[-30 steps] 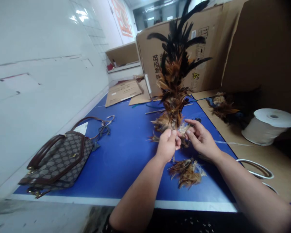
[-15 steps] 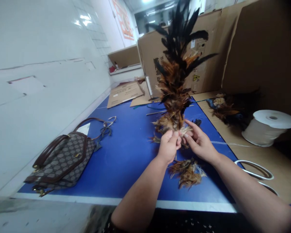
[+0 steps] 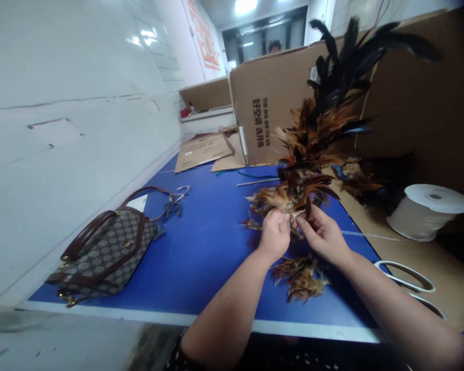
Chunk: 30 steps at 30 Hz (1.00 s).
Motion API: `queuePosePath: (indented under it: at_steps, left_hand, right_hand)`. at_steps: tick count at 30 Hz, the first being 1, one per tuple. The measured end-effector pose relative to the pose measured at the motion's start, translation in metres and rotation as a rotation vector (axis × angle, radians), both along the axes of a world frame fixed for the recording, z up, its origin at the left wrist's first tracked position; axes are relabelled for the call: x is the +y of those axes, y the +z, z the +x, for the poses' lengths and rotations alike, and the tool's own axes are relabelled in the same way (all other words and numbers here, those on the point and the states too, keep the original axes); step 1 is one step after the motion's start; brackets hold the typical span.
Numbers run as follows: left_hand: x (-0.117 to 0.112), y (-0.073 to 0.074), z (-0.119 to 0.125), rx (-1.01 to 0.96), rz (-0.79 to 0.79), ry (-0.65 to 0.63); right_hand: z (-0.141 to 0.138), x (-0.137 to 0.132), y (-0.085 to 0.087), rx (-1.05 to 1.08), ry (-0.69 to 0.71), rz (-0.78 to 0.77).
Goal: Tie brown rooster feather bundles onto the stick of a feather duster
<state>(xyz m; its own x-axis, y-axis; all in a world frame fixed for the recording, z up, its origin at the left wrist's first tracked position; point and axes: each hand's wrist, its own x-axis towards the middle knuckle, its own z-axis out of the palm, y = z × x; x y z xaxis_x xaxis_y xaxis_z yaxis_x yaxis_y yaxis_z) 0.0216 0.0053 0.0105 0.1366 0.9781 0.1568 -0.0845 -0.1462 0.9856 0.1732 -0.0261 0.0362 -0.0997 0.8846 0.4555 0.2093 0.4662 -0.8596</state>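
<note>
A long feather duster (image 3: 315,139), rust-brown low down and glossy black at its tip, leans up and to the right over the table. My left hand (image 3: 274,232) is closed around its lower end; the fingers hide whatever core lies inside. Close beside it, my right hand (image 3: 322,232) pinches some feathers by their pale ends against the duster's base. Just below both hands, a loose pile of brown feathers (image 3: 303,278) lies on the blue table mat (image 3: 209,247). More tan feathers (image 3: 268,201) show behind my left hand.
A patterned handbag (image 3: 112,247) lies at left. On the right are a white spool (image 3: 429,211), white scissor handles (image 3: 408,275) and another feather bundle (image 3: 358,178). A large cardboard box (image 3: 270,103) stands behind; flat cardboard (image 3: 203,151) and a thin stick (image 3: 257,182) lie before it.
The duster has tipped from nearly upright toward the right. My right fingers have closed in on feathers at its base, and darker feathers now hang there. The view has shifted slightly.
</note>
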Motion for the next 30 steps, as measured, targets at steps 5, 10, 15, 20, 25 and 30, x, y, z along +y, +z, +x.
queuePosePath:
  at_steps: [5,10,15,20,25,30]
  left_hand:
    - [-0.002,0.006,-0.002,0.153,0.214,0.083]
    - [-0.005,0.014,-0.002,0.266,0.409,0.144]
    - [-0.010,0.015,0.001,0.343,0.480,0.071]
    - [-0.013,0.013,0.004,0.402,0.488,0.049]
    - [-0.009,0.013,0.001,0.397,0.531,0.076]
    - [-0.008,0.014,-0.002,0.389,0.517,0.080]
  right_hand:
    - [0.004,0.001,-0.003,-0.099,-0.076,0.038]
    - [0.006,-0.002,0.001,-0.125,-0.112,0.029]
    - [0.012,-0.008,0.009,-0.097,-0.188,0.018]
    - [0.019,-0.017,0.010,-0.254,-0.174,0.057]
    - [0.022,-0.019,-0.005,-0.251,-0.130,0.054]
    - [0.032,-0.026,-0.004,-0.602,-0.181,0.165]
